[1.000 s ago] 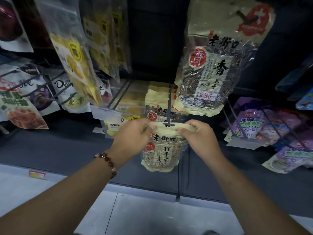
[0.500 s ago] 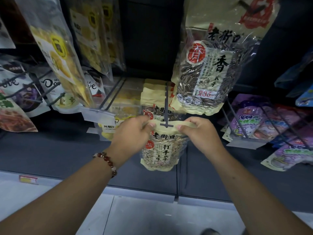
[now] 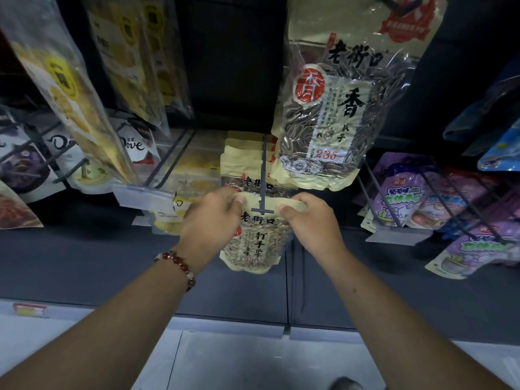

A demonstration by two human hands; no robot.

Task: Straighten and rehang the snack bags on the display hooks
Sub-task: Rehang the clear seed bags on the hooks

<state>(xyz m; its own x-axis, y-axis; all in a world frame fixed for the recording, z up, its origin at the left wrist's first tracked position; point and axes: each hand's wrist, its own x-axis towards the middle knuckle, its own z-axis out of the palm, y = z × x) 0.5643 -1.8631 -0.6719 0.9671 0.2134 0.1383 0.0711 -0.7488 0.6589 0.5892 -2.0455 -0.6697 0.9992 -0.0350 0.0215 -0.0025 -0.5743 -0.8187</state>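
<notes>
Hands on the header: left hand and right hand each pinch a top corner of the sunflower-seed bag, thumbs in front, stretching it flat so its hole meets the grey hook. It hangs at the hook's crossbar tip, in front of matching bags already threaded behind.

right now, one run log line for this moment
step: rehang | left hand: pinches seed bag top | right hand: pinches top | hook: tip at bag header
</notes>
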